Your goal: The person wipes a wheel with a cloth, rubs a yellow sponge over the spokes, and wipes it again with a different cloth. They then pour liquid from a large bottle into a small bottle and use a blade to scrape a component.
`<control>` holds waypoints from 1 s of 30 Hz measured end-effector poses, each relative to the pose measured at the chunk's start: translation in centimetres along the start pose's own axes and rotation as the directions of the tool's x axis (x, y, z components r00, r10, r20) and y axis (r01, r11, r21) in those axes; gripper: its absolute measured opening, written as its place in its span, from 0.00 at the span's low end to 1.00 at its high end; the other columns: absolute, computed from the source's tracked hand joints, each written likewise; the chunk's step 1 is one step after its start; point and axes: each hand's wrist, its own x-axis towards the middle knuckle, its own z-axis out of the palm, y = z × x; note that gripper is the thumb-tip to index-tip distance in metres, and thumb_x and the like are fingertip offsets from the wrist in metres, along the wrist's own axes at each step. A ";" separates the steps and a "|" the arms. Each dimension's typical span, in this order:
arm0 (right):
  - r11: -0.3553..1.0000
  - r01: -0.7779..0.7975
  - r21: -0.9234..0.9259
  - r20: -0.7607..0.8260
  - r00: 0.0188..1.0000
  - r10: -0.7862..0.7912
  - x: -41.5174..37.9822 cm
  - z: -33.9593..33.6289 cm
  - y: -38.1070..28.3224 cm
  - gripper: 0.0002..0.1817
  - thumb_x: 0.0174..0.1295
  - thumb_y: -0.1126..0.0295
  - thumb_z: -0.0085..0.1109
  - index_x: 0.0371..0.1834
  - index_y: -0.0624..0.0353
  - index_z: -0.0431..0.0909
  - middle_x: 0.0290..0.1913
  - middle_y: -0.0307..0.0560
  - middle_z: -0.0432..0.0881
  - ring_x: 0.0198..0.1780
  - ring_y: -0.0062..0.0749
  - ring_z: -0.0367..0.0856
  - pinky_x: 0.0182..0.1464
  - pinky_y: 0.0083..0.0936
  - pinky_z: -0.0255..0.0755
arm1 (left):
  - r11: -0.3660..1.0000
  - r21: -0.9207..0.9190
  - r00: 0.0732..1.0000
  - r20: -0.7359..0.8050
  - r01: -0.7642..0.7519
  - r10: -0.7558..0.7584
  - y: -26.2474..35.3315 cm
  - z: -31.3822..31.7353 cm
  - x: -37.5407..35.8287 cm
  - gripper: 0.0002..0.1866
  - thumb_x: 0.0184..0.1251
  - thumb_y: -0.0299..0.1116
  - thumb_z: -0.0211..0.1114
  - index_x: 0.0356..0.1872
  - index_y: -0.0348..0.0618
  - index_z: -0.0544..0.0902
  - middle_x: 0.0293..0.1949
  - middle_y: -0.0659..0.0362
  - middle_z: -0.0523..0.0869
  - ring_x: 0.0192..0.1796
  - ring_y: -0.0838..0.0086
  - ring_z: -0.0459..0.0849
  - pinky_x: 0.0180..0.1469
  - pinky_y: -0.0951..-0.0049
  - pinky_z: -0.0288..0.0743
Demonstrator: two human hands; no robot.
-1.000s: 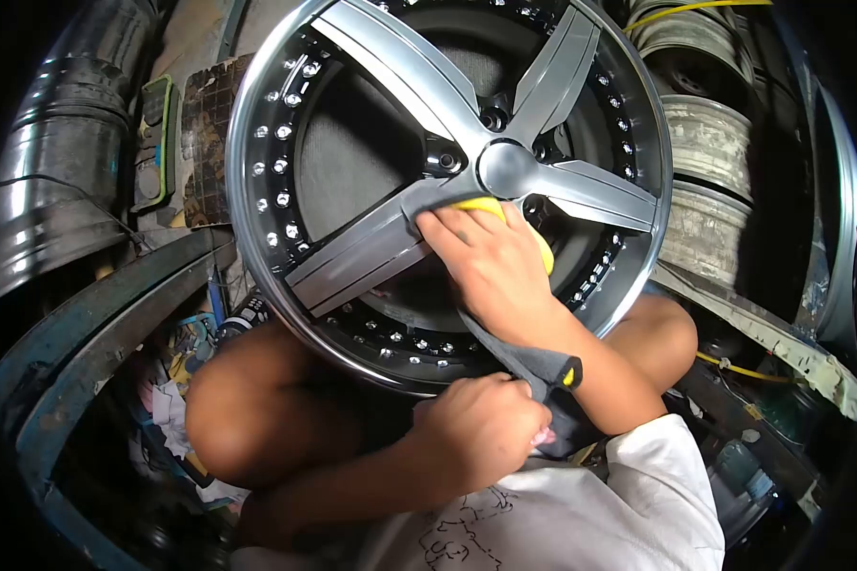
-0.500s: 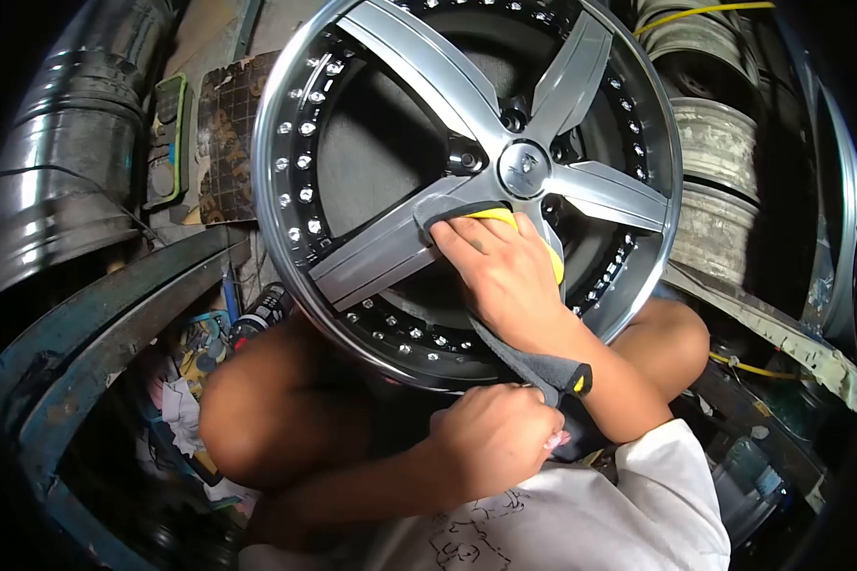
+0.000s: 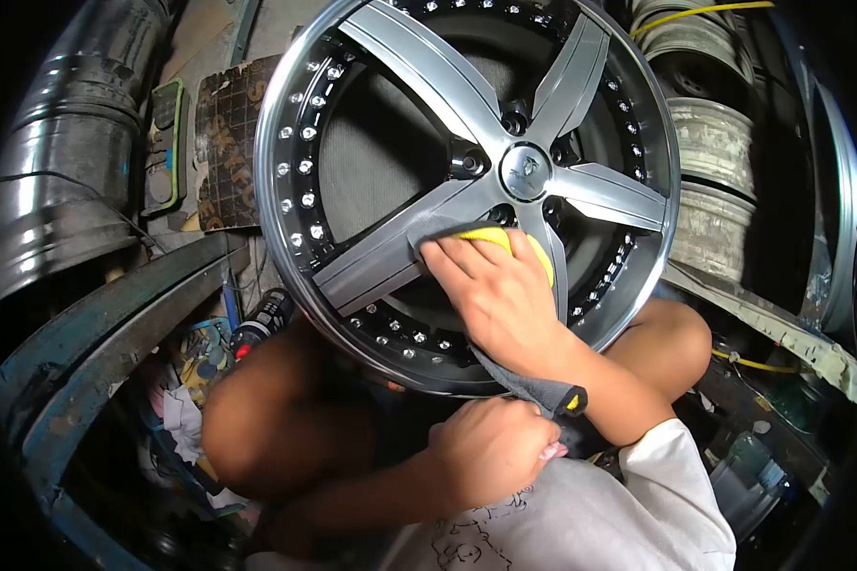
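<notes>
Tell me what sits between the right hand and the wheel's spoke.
In the head view, a grey cloth wrapped over a yellow pad lies between the right hand and the spoke of the wheel.

The single head-worn camera looked forward and steeply down, close over the wheel and both hands. Its wide lens darkened the edges, probably hiding surroundings.

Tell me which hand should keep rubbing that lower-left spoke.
Right. The right hand already presses the grey and yellow cloth onto the spoke; the left hand is down at the wheel rim.
</notes>
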 end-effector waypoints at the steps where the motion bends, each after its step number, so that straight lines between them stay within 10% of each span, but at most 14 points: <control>1: 1.000 -0.007 -0.009 0.008 1.000 0.007 -0.1 0.0 -0.2 0.21 0.62 0.68 0.56 0.58 0.58 0.82 0.51 0.39 0.86 0.50 0.28 0.83 0.54 0.33 0.68 | 1.000 0.004 0.999 -0.034 0.024 -0.024 -0.1 0.2 0.0 0.13 0.71 0.41 0.69 0.31 0.43 0.89 0.28 0.49 0.86 0.32 0.51 0.88 0.38 0.52 0.82; 30: 0.998 -0.044 -0.050 -0.008 0.999 0.044 -0.6 0.5 -1.7 0.21 0.62 0.71 0.58 0.59 0.58 0.84 0.51 0.40 0.90 0.52 0.29 0.87 0.71 0.47 0.64 | 0.996 -0.004 0.996 0.009 0.085 -0.085 -0.2 0.1 -0.2 0.13 0.72 0.41 0.69 0.32 0.44 0.90 0.31 0.48 0.89 0.36 0.50 0.89 0.41 0.50 0.82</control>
